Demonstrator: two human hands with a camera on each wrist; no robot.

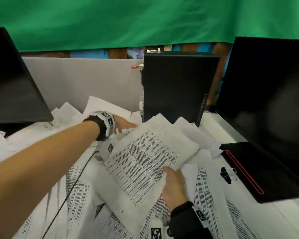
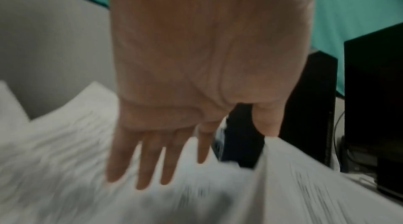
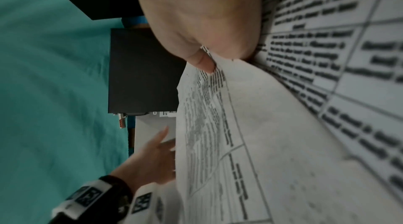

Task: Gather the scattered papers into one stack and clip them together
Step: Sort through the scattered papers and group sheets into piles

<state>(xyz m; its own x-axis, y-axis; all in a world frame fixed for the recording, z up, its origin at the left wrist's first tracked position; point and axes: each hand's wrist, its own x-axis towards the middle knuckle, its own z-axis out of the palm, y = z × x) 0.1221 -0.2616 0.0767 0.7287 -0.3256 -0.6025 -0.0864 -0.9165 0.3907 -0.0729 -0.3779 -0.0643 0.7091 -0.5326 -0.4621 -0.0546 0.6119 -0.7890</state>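
Fingers, right hand (image 1: 173, 184): thumb on top and the other fingers underneath, pinching the near right corner of a partly gathered bundle of printed sheets (image 1: 150, 159); the right wrist view shows the thumb pressed on the bundle's edge.
Fingers, left hand (image 1: 123, 125): straight and spread, holding nothing, stretched forward past the bundle's far left edge; the left wrist view shows the fingertips (image 2: 141, 172) over loose white sheets, though blur hides whether they touch.
Bundle: lifted at a tilt above the worktop (image 1: 212, 121), its long axis running from near left to far right.
Loose papers (image 1: 79, 192): spread flat under and around the bundle; more pages (image 1: 102, 105) fan against the grey partition (image 1: 79, 78) just beyond the left hand.
Key relation: the far pages lie ahead of the left hand, well away from the right one, so the left hand is likely the one to draw them back towards the bundle.
Binder clip (image 1: 226, 175): black, on the worktop right of the right hand, beside a monitor base (image 1: 266, 169); untouched.
Stage, as I judge it: gathering under way, clipping not yet begun.
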